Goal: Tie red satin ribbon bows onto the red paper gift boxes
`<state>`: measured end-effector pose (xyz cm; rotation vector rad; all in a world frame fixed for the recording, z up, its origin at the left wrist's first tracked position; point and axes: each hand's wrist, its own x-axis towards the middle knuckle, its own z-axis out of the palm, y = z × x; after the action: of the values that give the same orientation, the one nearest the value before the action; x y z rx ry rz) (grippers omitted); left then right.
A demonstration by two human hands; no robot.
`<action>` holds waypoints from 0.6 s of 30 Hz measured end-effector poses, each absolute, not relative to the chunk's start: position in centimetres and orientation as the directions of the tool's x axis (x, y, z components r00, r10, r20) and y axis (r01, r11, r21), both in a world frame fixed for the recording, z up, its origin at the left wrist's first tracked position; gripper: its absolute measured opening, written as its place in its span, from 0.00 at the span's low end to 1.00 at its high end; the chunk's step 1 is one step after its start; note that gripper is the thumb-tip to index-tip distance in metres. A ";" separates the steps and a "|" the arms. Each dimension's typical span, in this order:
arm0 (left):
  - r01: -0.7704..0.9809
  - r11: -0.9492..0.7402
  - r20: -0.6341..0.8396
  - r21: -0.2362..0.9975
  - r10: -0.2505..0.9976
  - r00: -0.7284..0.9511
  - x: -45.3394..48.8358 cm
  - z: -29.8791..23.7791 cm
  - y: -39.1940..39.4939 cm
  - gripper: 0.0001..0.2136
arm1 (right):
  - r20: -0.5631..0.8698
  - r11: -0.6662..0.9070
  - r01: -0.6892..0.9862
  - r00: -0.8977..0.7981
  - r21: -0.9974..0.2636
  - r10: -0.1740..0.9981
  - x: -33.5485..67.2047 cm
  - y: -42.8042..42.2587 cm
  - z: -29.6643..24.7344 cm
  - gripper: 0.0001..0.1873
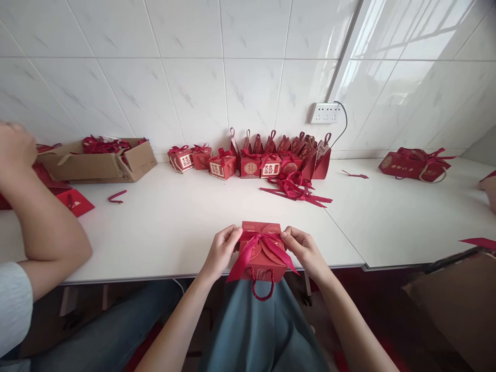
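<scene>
A small red gift box (262,253) with a red ribbon bow and a cord handle sits at the near edge of the white table (186,222). My left hand (222,247) pinches the ribbon at the box's left side. My right hand (304,248) pinches the ribbon at the box's right side. Both hands have closed fingers on the bow, and the ribbon tails hang down over the box front.
A row of finished red boxes (248,163) stands against the tiled wall, with loose ribbons (296,188) in front. A cardboard carton (98,160) lies at back left. Another person's arm (42,222) reaches in at left. More red boxes (416,164) lie at right.
</scene>
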<state>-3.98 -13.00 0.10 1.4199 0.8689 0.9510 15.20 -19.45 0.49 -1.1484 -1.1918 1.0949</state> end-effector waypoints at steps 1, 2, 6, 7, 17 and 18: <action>-0.026 -0.055 0.061 0.998 0.917 0.394 -3.9 0.1 -13.0 0.20 | 0.099 0.101 -0.041 0.061 -0.994 0.993 15.2 -19.4 0.3 0.22; -0.036 -0.046 0.056 0.998 0.918 0.392 -3.9 0.1 -13.1 0.19 | 0.095 0.098 -0.060 0.055 -0.993 0.994 15.2 -19.4 0.1 0.21; -0.045 0.016 0.003 0.999 0.916 0.400 -4.4 0.1 -13.0 0.19 | 0.071 0.072 -0.021 0.059 -0.997 0.996 15.9 -19.9 -0.6 0.23; -0.036 0.039 -0.022 0.999 0.918 0.397 -4.8 0.1 -12.9 0.20 | 0.058 0.056 0.024 0.062 -0.998 0.996 16.4 -20.2 -0.7 0.23; 0.139 -0.009 -0.050 0.990 0.909 0.413 -5.5 2.2 -13.5 0.21 | 0.184 0.199 0.272 -0.078 -0.942 0.980 18.1 -22.6 -1.5 0.48; 0.159 -0.030 -0.038 0.987 0.913 0.407 -5.2 2.4 -13.7 0.19 | 0.182 0.213 0.314 -0.127 -0.925 0.975 17.4 -22.5 -1.5 0.54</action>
<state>-5.16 -13.65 2.38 1.4924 1.0034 0.8070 17.43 -22.48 -1.45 -1.2410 -1.6104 0.9490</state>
